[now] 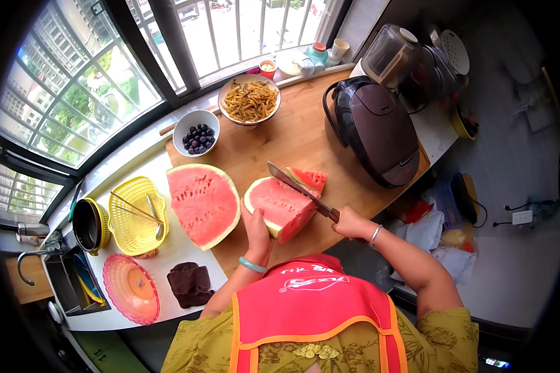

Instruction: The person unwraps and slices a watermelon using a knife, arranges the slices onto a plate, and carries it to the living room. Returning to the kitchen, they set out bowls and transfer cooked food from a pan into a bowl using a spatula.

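Three pieces of watermelon lie on a broad wooden board (pixel 305 133). Largest is the half (pixel 202 202), red face up, just beside the left hand (pixel 255 236). Next in size is the chunk (pixel 270 199), between both hands: the left hand's fingers lie stretched against its near-left side, not wrapped round it, while the right hand (pixel 353 224) is closed around the handle of the knife (pixel 292 182). The blade slants over the chunk, with the small wedge (pixel 312 178) just past it.

To the right, a rice cooker (pixel 382 127) stands near the board's edge, with a strip of wood between it and the wedge. More wood shows beyond the fruit, towards a bowl of brown strips (pixel 223 105). The half reaches the board's left edge, beside the white counter (pixel 186 248) and its yellow basket (pixel 121 233).

A red apron (pixel 317 304) hides part of the near side; how deep the blade sits is hard to judge from above.
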A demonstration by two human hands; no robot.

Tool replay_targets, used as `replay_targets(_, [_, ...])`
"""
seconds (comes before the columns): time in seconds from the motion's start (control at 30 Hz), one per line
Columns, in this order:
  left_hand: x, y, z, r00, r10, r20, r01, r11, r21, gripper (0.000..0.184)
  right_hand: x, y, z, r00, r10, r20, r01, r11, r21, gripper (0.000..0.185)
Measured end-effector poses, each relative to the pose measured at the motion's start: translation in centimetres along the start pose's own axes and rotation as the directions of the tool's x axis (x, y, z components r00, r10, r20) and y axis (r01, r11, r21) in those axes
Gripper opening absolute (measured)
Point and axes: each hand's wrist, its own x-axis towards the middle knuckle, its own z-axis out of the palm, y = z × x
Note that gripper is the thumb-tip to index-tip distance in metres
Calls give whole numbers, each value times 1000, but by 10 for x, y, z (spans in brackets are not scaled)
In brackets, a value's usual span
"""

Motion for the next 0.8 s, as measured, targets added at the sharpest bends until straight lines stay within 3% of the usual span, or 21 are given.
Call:
replay_targets(0.07, [-2,4,4,1000,-5,2,5,1000,-21,57,12,6,4,1000,29,10,-29,1000,-1,12])
replay_targets(0.17, [-12,0,0,998,-67,-17,65,993,-101,59,31,23,24,995,-91,-51,87,994,-65,10])
replay_targets(0.23, [-17,-15,-4,995,100,-26,-94,980,175,60,32,27,26,997,-61,-56,61,998,-6,9])
replay_targets(0.27, [-18,-14,-6,995,102,-11,-99,982,164,62,36,37,30,997,-64,-52,64,998,-8,9])
replay_targets(0.3, [-18,-13,-10,994,109,-12,-106,981,164,62,44,49,36,977,-176,-118,169,983,-69,9])
replay_targets(0.33, [-19,-12,-16,998,61,10,-61,997,53,62,49,59,41,939,-292,-179,270,953,-136,10])
replay_targets(0.37, [-17,-11,-20,999,21,41,-18,998,-58,62,51,56,37,933,-308,-186,285,948,-140,10])
replay_targets(0.43, [-23,-14,-32,997,16,81,-12,998,-54,64,45,53,38,955,-241,-171,227,969,-94,12])
replay_targets(0.53, [-31,-33,-44,991,103,82,-110,990,91,60,37,42,32,976,-142,-167,143,990,-11,13])
replay_targets(0.63, [-34,-39,-48,996,70,58,-79,982,170,59,14,36,23,919,-296,-259,274,954,-118,15])
replay_targets(0.8, [-38,-46,-42,996,39,80,-54,982,184,61,-88,-4,8,911,-279,-303,272,960,-65,18])
